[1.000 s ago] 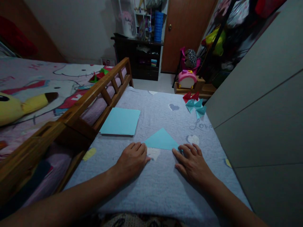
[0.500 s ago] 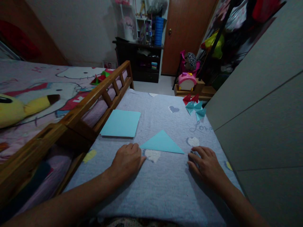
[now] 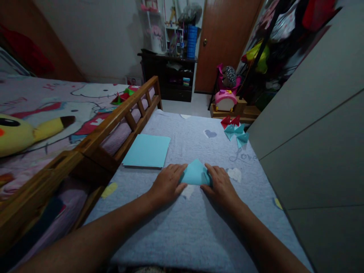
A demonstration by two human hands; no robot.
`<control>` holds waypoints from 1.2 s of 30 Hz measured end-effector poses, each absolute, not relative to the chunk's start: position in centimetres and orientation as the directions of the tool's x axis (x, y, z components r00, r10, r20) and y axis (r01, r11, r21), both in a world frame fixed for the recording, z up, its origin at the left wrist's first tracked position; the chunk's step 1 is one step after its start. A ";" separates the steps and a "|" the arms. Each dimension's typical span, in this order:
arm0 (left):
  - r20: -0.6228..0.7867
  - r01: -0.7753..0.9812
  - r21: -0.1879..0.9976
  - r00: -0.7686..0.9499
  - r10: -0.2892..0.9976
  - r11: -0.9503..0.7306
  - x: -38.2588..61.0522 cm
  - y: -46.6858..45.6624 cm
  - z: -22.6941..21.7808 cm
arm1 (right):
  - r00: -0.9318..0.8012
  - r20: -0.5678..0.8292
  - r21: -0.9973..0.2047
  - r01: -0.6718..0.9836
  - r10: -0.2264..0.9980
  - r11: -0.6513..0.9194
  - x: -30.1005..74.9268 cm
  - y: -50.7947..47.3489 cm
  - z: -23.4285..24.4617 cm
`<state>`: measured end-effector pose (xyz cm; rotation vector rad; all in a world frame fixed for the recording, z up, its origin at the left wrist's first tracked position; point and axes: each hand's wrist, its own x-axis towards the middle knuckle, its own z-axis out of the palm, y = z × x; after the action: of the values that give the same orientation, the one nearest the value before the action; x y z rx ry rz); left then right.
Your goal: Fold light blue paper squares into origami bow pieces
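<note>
A light-blue sheet of origami paper (image 3: 195,175), folded into a triangle, lies on the bed sheet between my hands. My left hand (image 3: 170,182) grips its left corner, thumb at the near edge and fingers on top. On the other side my right hand (image 3: 220,184) has the right corner between thumb and fingers, and the paper bends up there. Both outer corners are hidden by my fingers. Left of the paper and farther off rests a stack of square light-blue paper (image 3: 148,151).
Folded light-blue paper shapes (image 3: 237,133) and red ones (image 3: 229,121) sit at the far right corner. A wooden bed rail (image 3: 113,125) runs along the left. A pale cabinet (image 3: 313,125) stands close on the right.
Both hands have come in to the triangle, my right hand moving left and my left hand moving slightly right. They now grip its corners, and its right side has been bent up.
</note>
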<state>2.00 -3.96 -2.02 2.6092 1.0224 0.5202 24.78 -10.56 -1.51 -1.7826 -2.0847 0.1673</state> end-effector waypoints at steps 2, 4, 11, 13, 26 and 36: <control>0.227 0.565 0.468 0.666 0.711 -0.679 2.0 -3.8 -1.9 | -0.104 0.241 -0.371 0.909 0.965 0.191 24.9 -10.6 -1.8; 0.232 0.541 0.532 0.647 0.726 -0.652 2.1 -3.8 -1.8 | -0.101 0.265 -0.394 0.896 0.959 0.204 24.9 -10.6 -1.9; 0.272 0.474 0.657 0.577 0.770 -0.587 2.2 -4.2 -1.8 | -0.104 0.287 -0.449 0.864 0.952 0.229 25.1 -10.5 -1.5; 0.266 0.445 0.688 0.579 0.771 -0.572 2.0 -4.2 -2.0 | -0.115 0.341 -0.438 0.858 0.933 0.266 25.2 -10.4 -1.4; 0.595 0.312 0.317 0.670 0.444 -0.896 0.5 -2.6 -0.7 | -0.094 0.700 -0.422 0.745 0.708 0.517 26.1 -10.8 0.0; 0.743 0.222 -0.061 0.661 0.104 -0.973 0.5 -3.9 1.2 | -0.164 0.607 -0.355 0.820 0.778 0.450 26.9 -10.7 0.1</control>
<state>0.47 -3.87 1.17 2.9956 0.2955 1.3243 26.94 -10.72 0.14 -1.3382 -1.9479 -0.0705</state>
